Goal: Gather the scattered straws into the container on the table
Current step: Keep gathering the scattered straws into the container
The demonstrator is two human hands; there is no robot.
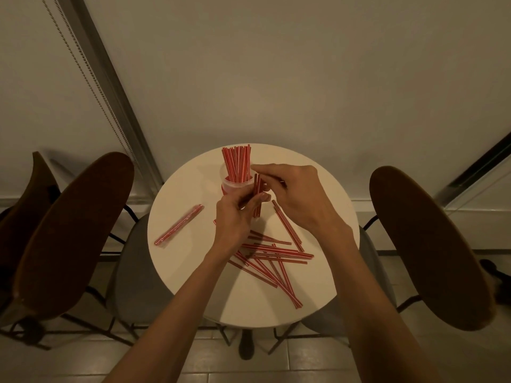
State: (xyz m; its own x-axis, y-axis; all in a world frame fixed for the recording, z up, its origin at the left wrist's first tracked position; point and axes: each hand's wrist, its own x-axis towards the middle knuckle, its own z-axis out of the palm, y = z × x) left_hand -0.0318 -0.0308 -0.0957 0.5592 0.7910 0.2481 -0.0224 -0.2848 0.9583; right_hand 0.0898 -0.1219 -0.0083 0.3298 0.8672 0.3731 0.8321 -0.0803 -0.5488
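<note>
Standing upright on the round, smooth white counter point(193, 272), the clear plastic container point(235, 186) holds a fan of thin red-and-white striped straws point(237, 164). Just nearer than the container, the left hand point(235, 219) pinches a small upright bundle of straws point(257, 194), and the right hand point(298, 194) curls its fingertips on the bundle's top. Loose straws point(273, 258) lie crisscrossed nearer still; a wrapped packet point(178, 225) lies left of the container. No writing is readable.
</note>
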